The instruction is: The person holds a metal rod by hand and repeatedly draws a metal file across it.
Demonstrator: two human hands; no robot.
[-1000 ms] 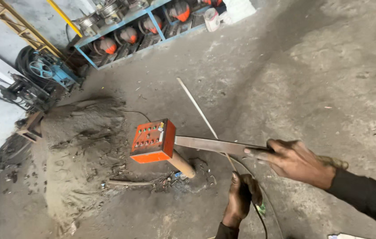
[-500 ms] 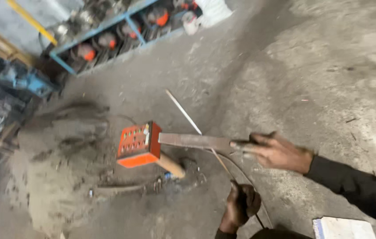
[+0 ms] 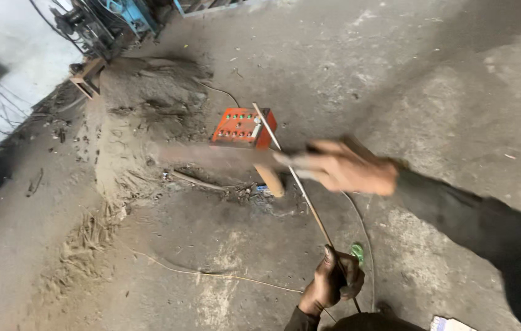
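My right hand (image 3: pixel 349 167) grips a flat metal bar (image 3: pixel 211 154), which is blurred and reaches left over the floor in front of an orange box (image 3: pixel 237 126). The box has rows of small dots on top and lies at the foot of a sand heap (image 3: pixel 150 92). A short wooden handle (image 3: pixel 270 180) sticks out below it. My left hand (image 3: pixel 332 282), low in the view, is closed around a thin straight rod (image 3: pixel 291 175) that runs up past the box. A small green piece (image 3: pixel 357 251) sits by that hand.
Machines and cables (image 3: pixel 92 21) stand at the top left beside a white wall. A thin wire (image 3: pixel 211 273) trails across the concrete floor. Straw-like debris (image 3: pixel 86 239) lies at the left. A white sheet (image 3: pixel 450 323) shows at the bottom right edge.
The flat bar has swung left, its tip now past the orange box and blurred. My right hand has shifted toward the middle. The view has turned, so the shelf is gone.
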